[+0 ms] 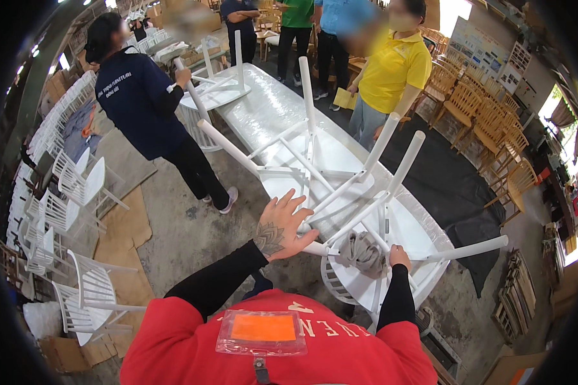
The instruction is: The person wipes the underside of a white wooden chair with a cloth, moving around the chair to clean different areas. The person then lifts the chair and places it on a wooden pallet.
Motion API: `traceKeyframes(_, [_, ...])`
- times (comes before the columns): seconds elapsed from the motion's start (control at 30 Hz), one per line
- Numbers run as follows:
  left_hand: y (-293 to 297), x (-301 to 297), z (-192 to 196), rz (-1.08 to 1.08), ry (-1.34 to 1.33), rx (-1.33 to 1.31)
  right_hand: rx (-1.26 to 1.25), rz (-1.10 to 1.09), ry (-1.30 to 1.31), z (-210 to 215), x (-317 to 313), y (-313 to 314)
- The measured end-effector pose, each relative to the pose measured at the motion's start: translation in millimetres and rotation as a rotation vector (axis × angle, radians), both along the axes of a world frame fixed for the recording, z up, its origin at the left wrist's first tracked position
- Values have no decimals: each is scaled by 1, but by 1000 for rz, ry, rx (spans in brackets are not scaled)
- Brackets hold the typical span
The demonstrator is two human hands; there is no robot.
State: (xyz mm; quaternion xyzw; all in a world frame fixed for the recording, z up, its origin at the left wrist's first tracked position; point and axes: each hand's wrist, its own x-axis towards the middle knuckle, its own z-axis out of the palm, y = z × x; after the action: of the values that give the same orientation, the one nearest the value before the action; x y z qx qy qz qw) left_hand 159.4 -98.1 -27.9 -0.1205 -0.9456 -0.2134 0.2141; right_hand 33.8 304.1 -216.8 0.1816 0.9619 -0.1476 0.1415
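A white chair point(404, 256) lies upside down on the near end of the table, its round legs splayed up and outward. My left hand point(282, 228) is open with fingers spread, close to the end of a leg point(316, 248); whether it touches cannot be told. My right hand point(399, 256) is closed around a crossbar between the legs. Beside it, a crumpled grey cloth point(362, 253) rests on the seat's underside. Just beyond, a second upturned white chair point(282, 183) has its legs near those of the first.
The long table point(273, 96) has a shiny clear covering. A third upturned chair point(215, 96) stands at its far end, by a person in dark blue point(138, 96). Someone in yellow point(395, 70) is across the table. White chairs point(83, 183) line the left, wooden chairs point(465, 102) the right.
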Motion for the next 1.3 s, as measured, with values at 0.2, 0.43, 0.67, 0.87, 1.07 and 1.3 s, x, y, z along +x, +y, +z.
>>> traceKeyframes(0.2, [-6, 7, -2, 23, -36, -5, -70, -156, -53, 4, -4, -24])
traceKeyframes(0.43, [-6, 7, 1, 21, -62, 18, -26, -349, 3, 6, -9, -27])
traceKeyframes(0.67, [-4, 8, 3, 36, -4, 20, 11, -348, 38, 5, -7, -29])
traceKeyframes(0.87, [-4, 8, 3, 30, 41, 42, 26, -340, 71, 1, -8, -29])
traceKeyframes(1.07, [-3, 8, 3, 39, -48, 68, 29, -320, 79, 2, -6, -27])
traceKeyframes(1.3, [-2, 10, 3, 54, -62, 53, 9, -339, 73, 7, -3, -33])
